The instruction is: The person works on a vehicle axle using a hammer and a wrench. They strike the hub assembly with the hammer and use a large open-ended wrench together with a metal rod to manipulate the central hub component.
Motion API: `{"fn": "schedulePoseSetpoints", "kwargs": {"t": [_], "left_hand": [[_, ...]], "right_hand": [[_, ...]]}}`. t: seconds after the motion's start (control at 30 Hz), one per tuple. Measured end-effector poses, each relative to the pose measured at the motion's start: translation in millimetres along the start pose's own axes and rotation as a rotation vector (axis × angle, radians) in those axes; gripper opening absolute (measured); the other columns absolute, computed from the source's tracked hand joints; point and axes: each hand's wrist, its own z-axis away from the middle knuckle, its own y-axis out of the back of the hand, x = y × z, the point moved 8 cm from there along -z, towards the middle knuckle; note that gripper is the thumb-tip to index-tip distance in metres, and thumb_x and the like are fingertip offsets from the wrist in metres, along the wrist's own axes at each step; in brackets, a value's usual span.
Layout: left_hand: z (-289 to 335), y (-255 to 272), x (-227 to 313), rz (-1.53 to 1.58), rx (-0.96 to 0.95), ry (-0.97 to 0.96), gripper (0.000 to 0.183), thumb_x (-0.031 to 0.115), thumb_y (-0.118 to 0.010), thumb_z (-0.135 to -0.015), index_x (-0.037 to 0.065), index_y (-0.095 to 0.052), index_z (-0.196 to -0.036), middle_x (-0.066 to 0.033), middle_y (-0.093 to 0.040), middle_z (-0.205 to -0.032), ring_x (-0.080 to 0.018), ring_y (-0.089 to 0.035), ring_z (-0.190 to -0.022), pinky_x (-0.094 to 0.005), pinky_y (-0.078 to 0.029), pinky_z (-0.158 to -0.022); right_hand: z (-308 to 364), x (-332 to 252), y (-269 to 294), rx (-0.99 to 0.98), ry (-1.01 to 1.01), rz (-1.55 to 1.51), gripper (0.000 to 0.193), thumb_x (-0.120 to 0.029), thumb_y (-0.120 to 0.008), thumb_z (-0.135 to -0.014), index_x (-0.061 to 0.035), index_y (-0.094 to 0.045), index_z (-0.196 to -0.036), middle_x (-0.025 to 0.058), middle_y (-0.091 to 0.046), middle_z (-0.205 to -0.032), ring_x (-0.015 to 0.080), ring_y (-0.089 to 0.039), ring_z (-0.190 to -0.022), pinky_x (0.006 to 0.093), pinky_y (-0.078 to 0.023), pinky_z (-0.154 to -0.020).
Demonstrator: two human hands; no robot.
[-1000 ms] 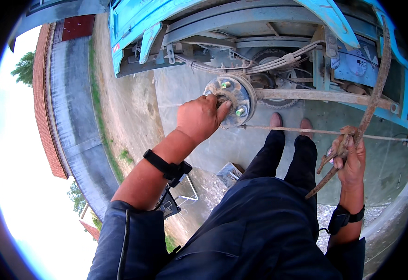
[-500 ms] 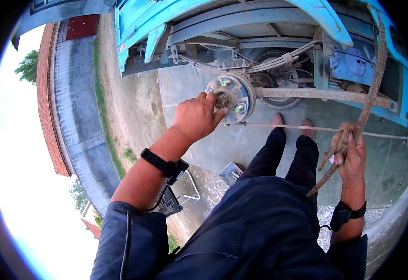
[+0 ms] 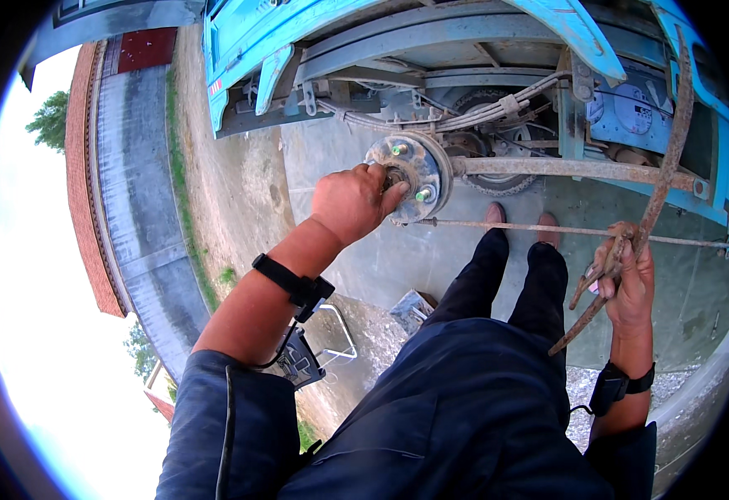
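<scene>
My left hand [image 3: 351, 202] is closed at the middle of a grey, worn wheel hub [image 3: 428, 173]. Thumb and fingers pinch around its dark, rusty centre [image 3: 394, 177], which they partly cover. Greenish studs [image 3: 423, 195] stand out from the hub's face. On the right, my right hand [image 3: 629, 287] grips a long rusty metal bar [image 3: 671, 146], which slants up past the vehicle frame. Bunched in the same fingers are shorter, bent rusty metal pieces [image 3: 610, 268]; their exact kind cannot be made out.
A rusty axle beam [image 3: 548, 169] runs right from the hub under a light-blue vehicle body [image 3: 256, 42]. Below it stretches a thin rod [image 3: 564, 227]. Leaf springs [image 3: 481, 112] hang above. A grey box [image 3: 413, 308] and a folding-framed item [image 3: 302, 360] stand on the ground.
My left hand and forearm have shifted slightly left, with the fingers still at the hub's centre. The right hand and the bar stay nearly where they were.
</scene>
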Motion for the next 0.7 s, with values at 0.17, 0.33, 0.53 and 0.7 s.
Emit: {"fn": "schedulePoseSetpoints", "kwargs": {"t": [0.17,0.33,0.53,0.7], "left_hand": [[7.2,-29.7,-19.8,0.457,-0.008,0.384,0.058,0.055,-0.046,-0.097,0.002,-0.066,-0.089,-0.023,-0.068,-0.079,-0.041,-0.066,-0.081,-0.0478,-0.053,-0.072],[2.2,-6.8,-14.3,0.192,-0.134,0.198,0.056,0.057,-0.05,-0.094,0.003,-0.065,-0.094,-0.021,-0.068,-0.088,-0.038,-0.067,-0.085,-0.0473,-0.053,-0.072],[-3.9,13.9,8.5,-0.108,-0.075,-0.152,0.045,0.05,-0.059,-0.091,0.006,-0.06,-0.103,-0.0142,-0.065,-0.094,-0.0321,-0.068,-0.081,-0.0429,-0.055,-0.068],[-5.2,9.1,9.4,-0.176,-0.073,-0.259,0.045,0.047,-0.059,-0.091,0.004,-0.06,-0.102,-0.0126,-0.064,-0.092,-0.0312,-0.068,-0.081,-0.0414,-0.055,-0.068]], "right_hand": [[0.4,-0.3,-2.7,0.033,-0.006,-0.005,0.026,-0.024,-0.048,-0.104,-0.0038,-0.052,-0.12,0.01,-0.061,-0.075,0.004,-0.041,-0.045,0.017,-0.032,-0.042],[-1.9,0.6,-5.0,0.029,-0.014,-0.012,0.026,-0.024,-0.048,-0.104,-0.0037,-0.052,-0.119,0.0099,-0.061,-0.075,0.0039,-0.041,-0.044,0.0168,-0.033,-0.042],[-2.1,-0.6,-5.0,0.036,-0.016,0.001,0.026,-0.024,-0.048,-0.104,-0.0037,-0.052,-0.12,0.0093,-0.061,-0.076,0.0034,-0.041,-0.044,0.0167,-0.033,-0.042],[-3.1,-0.8,-1.8,0.031,0.0,-0.007,0.026,-0.024,-0.048,-0.104,-0.0034,-0.052,-0.12,0.0092,-0.061,-0.076,0.0032,-0.041,-0.044,0.0166,-0.033,-0.042]]}}
